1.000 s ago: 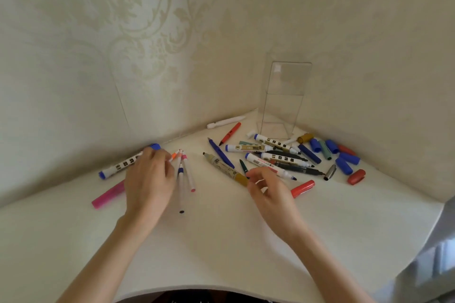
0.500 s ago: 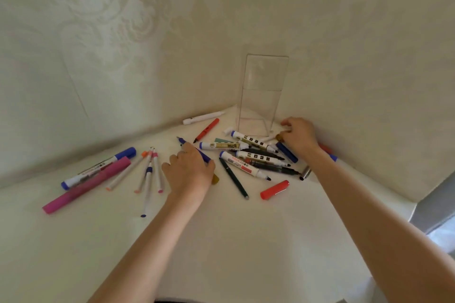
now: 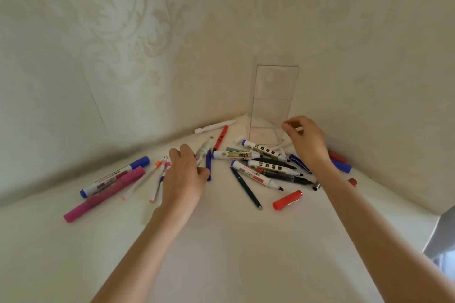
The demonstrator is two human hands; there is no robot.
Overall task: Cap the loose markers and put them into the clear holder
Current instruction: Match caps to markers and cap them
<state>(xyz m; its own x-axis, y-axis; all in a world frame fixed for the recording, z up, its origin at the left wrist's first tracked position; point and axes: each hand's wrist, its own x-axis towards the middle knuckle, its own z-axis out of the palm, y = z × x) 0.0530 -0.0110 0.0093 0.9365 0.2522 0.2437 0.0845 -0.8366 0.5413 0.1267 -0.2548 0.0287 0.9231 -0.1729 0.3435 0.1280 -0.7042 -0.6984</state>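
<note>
The bottom of the frame is bare white table (image 3: pixel 221 265). A heap of markers (image 3: pixel 261 165) blocks the way to the clear holder (image 3: pixel 273 106) at upper right, tucked between two walls (image 3: pixel 123 56).

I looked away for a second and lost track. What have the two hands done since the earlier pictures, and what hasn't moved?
The left hand left the thin pens, moved to the pile and lifted a blurred marker. The right hand reached from the pile's near edge to the caps beside the clear holder and now pinches something small; what it is cannot be told. The holder, still empty, the pink marker and the red cap stayed put.
</note>
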